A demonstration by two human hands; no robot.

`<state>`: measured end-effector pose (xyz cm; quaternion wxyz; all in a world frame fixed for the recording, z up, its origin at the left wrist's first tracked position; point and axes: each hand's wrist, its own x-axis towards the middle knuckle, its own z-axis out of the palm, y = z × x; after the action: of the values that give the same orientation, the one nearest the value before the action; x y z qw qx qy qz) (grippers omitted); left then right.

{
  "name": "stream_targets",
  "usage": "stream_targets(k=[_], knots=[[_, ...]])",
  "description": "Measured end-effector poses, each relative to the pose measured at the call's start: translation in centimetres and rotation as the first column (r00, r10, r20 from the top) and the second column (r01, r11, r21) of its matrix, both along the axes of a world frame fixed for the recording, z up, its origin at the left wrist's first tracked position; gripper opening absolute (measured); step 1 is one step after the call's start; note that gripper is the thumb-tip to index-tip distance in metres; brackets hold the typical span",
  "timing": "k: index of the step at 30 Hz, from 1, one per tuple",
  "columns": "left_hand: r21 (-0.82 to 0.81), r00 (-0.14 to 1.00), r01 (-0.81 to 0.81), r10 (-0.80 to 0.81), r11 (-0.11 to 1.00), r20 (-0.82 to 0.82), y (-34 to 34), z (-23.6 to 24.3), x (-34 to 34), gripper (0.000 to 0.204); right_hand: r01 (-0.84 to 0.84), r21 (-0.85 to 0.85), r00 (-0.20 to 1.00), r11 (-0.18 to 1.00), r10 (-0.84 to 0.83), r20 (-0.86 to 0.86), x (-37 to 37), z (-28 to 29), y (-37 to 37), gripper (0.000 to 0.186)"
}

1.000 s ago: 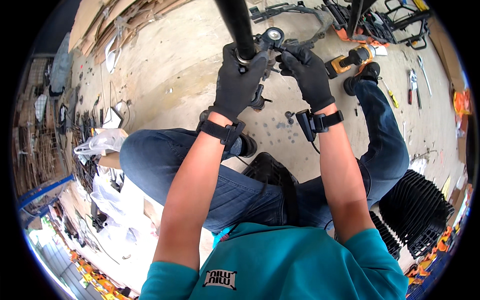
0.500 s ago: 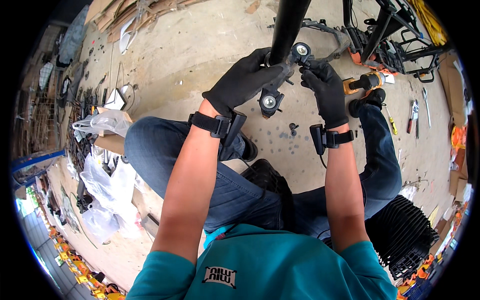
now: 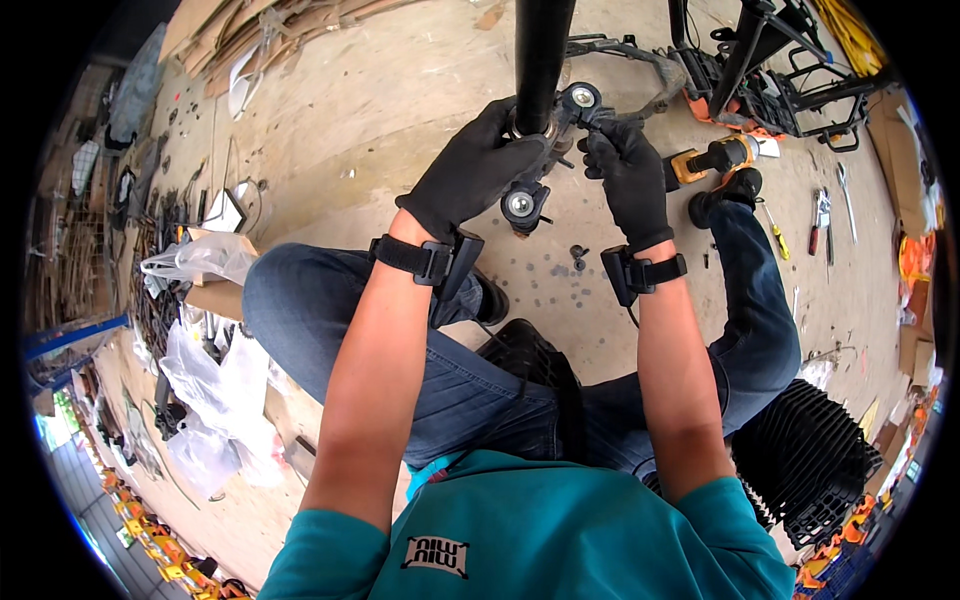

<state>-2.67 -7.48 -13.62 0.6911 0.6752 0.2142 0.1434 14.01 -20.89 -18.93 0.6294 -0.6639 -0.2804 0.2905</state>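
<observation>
A black tube (image 3: 543,50) runs down into a dark metal bracket (image 3: 559,140), which carries an upper round mount (image 3: 584,99) and a lower one (image 3: 520,203) with silver centres. My gloved left hand (image 3: 474,166) is closed around the joint of tube and bracket. My gloved right hand (image 3: 627,175) has curled fingers pinched beside the upper mount; what they hold is hidden. A few small dark round parts (image 3: 578,257) lie on the floor below.
My bent legs frame the work. An orange drill (image 3: 738,153), pliers (image 3: 821,210) and a yellow screwdriver (image 3: 778,238) lie rightward. Black frames (image 3: 760,70) stand behind them, a black ribbed object (image 3: 800,455) beside me. Cardboard (image 3: 230,30) and plastic bags (image 3: 205,370) lie leftward.
The bracket has turned, showing its lower mount more fully. My left hand has tilted over toward the left. Both hands moved rightward and down, then slightly back left.
</observation>
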Motion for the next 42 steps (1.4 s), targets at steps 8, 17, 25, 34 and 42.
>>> stream_targets(k=[8,17,25,34,42], knots=[[0.049,0.998,-0.037,0.040,0.998,-0.056,-0.6,0.0,0.3,0.048,0.043,0.009,0.994,0.999,-0.044,0.103,-0.8,0.1,0.0,0.015],[0.079,0.997,-0.081,0.082,0.994,-0.003,-1.3,-0.4,0.6,0.040,0.032,0.018,0.992,0.999,-0.033,0.120,0.0,-0.5,-0.1,0.015],[0.071,0.995,-0.077,0.081,0.995,-0.054,-1.3,-1.0,1.0,0.051,0.034,0.014,0.993,0.999,-0.036,0.112,0.2,-0.2,-0.4,0.013],[-0.224,0.995,0.036,-0.014,0.974,0.100,-1.2,-0.9,0.8,0.043,0.052,-0.014,0.996,0.999,-0.051,0.069,0.3,-0.1,-0.9,0.012],[-0.316,0.994,0.009,0.027,0.949,0.109,-1.6,0.1,0.6,0.050,0.072,-0.019,0.997,0.997,-0.071,0.040,0.3,-0.2,-1.1,0.016]])
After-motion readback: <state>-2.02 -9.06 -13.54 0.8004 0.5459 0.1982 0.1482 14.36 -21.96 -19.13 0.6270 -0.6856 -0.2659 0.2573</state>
